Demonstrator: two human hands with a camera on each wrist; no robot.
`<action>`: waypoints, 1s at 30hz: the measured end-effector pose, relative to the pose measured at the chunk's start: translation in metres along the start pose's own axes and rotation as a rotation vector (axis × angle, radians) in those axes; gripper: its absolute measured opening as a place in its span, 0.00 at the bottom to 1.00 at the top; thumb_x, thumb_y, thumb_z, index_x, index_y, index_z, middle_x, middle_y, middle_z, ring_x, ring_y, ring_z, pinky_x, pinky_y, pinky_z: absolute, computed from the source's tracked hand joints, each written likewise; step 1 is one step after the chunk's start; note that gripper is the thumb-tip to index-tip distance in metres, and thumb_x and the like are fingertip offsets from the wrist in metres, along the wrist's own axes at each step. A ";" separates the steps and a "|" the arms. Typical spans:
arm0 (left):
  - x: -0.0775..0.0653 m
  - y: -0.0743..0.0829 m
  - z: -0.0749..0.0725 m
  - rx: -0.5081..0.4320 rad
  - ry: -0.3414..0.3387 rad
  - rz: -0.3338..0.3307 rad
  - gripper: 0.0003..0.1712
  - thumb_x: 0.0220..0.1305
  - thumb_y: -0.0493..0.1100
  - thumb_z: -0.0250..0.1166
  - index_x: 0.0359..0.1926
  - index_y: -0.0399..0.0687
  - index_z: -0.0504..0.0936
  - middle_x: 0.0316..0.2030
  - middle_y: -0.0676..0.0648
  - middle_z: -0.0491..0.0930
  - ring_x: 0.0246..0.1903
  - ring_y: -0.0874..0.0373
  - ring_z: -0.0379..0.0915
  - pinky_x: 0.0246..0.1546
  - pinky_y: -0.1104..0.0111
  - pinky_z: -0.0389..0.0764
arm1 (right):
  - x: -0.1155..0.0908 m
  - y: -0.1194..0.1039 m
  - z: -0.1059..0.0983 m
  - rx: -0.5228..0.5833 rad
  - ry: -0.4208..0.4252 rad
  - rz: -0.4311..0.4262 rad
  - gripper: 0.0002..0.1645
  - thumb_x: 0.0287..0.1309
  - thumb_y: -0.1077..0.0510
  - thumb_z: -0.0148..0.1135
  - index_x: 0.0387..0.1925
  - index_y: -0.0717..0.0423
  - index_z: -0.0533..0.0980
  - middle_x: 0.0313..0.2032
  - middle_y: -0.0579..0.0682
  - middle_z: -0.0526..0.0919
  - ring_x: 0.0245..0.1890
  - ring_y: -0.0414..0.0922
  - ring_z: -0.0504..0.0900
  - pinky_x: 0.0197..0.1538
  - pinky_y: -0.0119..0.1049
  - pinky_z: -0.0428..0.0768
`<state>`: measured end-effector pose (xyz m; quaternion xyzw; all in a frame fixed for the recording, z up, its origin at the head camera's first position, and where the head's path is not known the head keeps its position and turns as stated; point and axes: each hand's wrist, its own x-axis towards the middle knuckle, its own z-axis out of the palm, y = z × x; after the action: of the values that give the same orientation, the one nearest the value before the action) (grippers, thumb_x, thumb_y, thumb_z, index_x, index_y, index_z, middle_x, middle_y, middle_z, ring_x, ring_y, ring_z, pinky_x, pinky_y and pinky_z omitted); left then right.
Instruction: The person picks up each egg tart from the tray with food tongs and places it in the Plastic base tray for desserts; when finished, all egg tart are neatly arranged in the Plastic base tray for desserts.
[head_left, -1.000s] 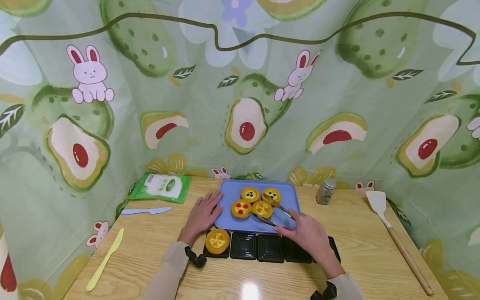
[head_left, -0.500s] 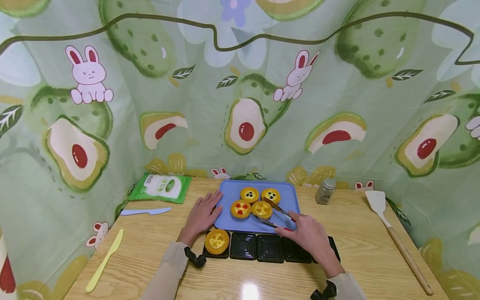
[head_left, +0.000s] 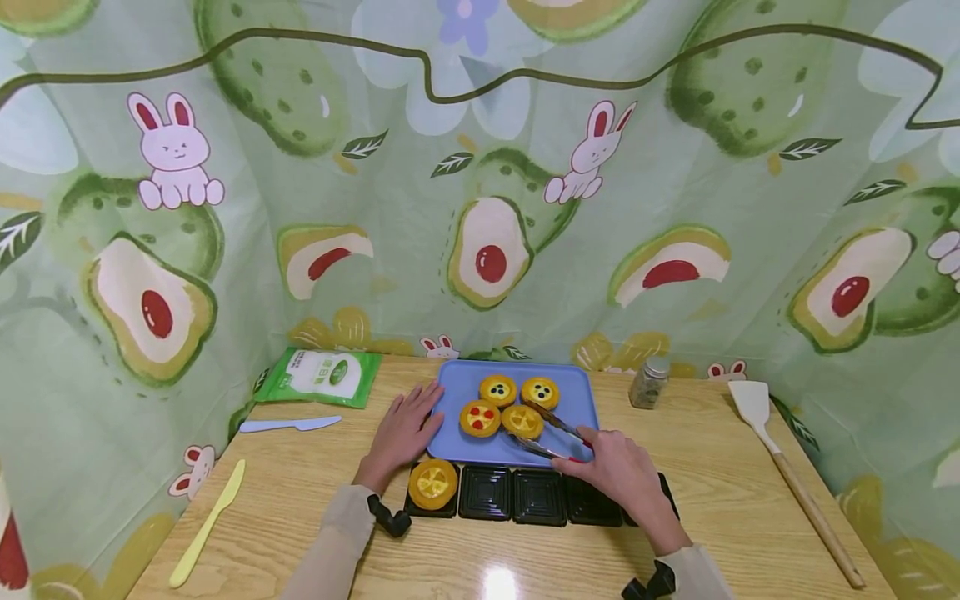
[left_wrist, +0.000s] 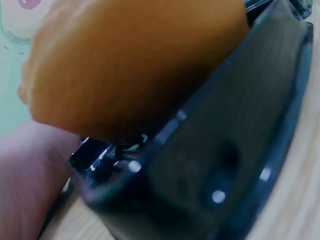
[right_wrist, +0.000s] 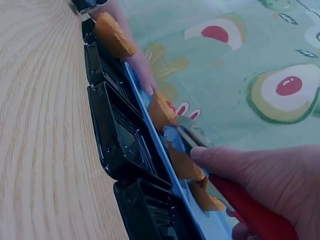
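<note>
My right hand grips a pair of red-handled tongs. Their tips stand spread on either side of an egg tart with a segmented top; whether both touch it I cannot tell. Beside it on the blue tray sit a red-dotted tart and two dark-dotted tarts, left and right. With fingers extended, my left hand rests at the tray's left edge. Another tart sits in the leftmost cup of a row of black plastic cups; its side fills much of the left wrist view.
Left of the tray lie a green-and-white packet, a blue knife and a yellow knife. A glass shaker stands to the right, and a wooden-handled spatula lies farther right. A patterned curtain hangs behind the table.
The upper tip of the tongs has come down slightly, off the right dark-dotted tart and closer to the segmented one. My left hand stays in place.
</note>
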<state>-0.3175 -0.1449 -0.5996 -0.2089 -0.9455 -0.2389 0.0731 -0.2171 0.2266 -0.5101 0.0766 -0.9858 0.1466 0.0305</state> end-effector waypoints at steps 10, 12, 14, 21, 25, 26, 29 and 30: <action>-0.001 0.005 -0.005 -0.012 0.005 -0.001 0.34 0.82 0.58 0.49 0.82 0.53 0.62 0.81 0.49 0.58 0.80 0.41 0.51 0.77 0.41 0.49 | -0.002 -0.003 0.012 -0.001 0.023 0.007 0.40 0.51 0.22 0.70 0.47 0.51 0.84 0.18 0.41 0.58 0.17 0.41 0.64 0.21 0.35 0.55; -0.002 0.008 -0.008 -0.015 0.001 -0.004 0.34 0.82 0.57 0.50 0.81 0.53 0.62 0.80 0.49 0.58 0.80 0.41 0.51 0.78 0.41 0.49 | -0.002 -0.004 0.013 0.007 0.026 0.016 0.42 0.51 0.23 0.71 0.51 0.52 0.85 0.19 0.41 0.58 0.18 0.41 0.65 0.21 0.35 0.55; -0.001 0.009 -0.009 -0.011 -0.010 -0.010 0.34 0.82 0.57 0.50 0.82 0.53 0.61 0.81 0.49 0.57 0.80 0.42 0.50 0.78 0.41 0.48 | -0.001 -0.004 0.015 0.011 0.019 0.023 0.42 0.52 0.23 0.70 0.52 0.52 0.84 0.19 0.41 0.58 0.18 0.41 0.65 0.21 0.35 0.55; 0.000 0.010 -0.010 -0.008 -0.033 -0.024 0.34 0.82 0.58 0.49 0.82 0.55 0.59 0.81 0.51 0.55 0.81 0.43 0.48 0.79 0.42 0.46 | 0.002 -0.002 0.015 -0.008 0.005 0.026 0.43 0.53 0.23 0.69 0.54 0.52 0.84 0.19 0.41 0.59 0.19 0.42 0.65 0.22 0.35 0.55; 0.000 0.010 -0.010 -0.010 -0.026 -0.023 0.34 0.82 0.58 0.49 0.82 0.55 0.60 0.81 0.51 0.56 0.81 0.43 0.48 0.79 0.42 0.46 | 0.002 -0.002 0.015 -0.006 0.004 0.023 0.42 0.53 0.24 0.70 0.53 0.52 0.84 0.19 0.41 0.58 0.18 0.41 0.65 0.22 0.35 0.55; 0.000 0.010 -0.010 -0.009 -0.027 -0.024 0.34 0.82 0.58 0.49 0.82 0.55 0.60 0.81 0.51 0.56 0.81 0.43 0.48 0.79 0.42 0.46 | 0.002 -0.002 0.015 -0.006 0.006 0.021 0.42 0.53 0.24 0.70 0.52 0.52 0.84 0.19 0.41 0.58 0.18 0.41 0.64 0.22 0.35 0.55; -0.001 0.009 -0.010 -0.009 -0.031 -0.027 0.34 0.82 0.58 0.49 0.82 0.55 0.60 0.81 0.51 0.55 0.81 0.43 0.48 0.79 0.42 0.46 | 0.002 -0.002 0.015 -0.006 0.003 0.018 0.40 0.53 0.24 0.70 0.51 0.52 0.84 0.19 0.41 0.58 0.18 0.41 0.63 0.21 0.35 0.55; -0.001 0.009 -0.010 -0.011 -0.032 -0.028 0.34 0.82 0.58 0.49 0.82 0.54 0.60 0.81 0.51 0.55 0.81 0.43 0.48 0.79 0.42 0.46 | 0.002 -0.002 0.015 -0.006 0.001 0.018 0.40 0.53 0.23 0.70 0.50 0.52 0.84 0.19 0.41 0.58 0.17 0.41 0.63 0.21 0.34 0.55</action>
<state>-0.3121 -0.1425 -0.5872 -0.1996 -0.9481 -0.2418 0.0533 -0.2194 0.2203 -0.5234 0.0677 -0.9868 0.1438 0.0301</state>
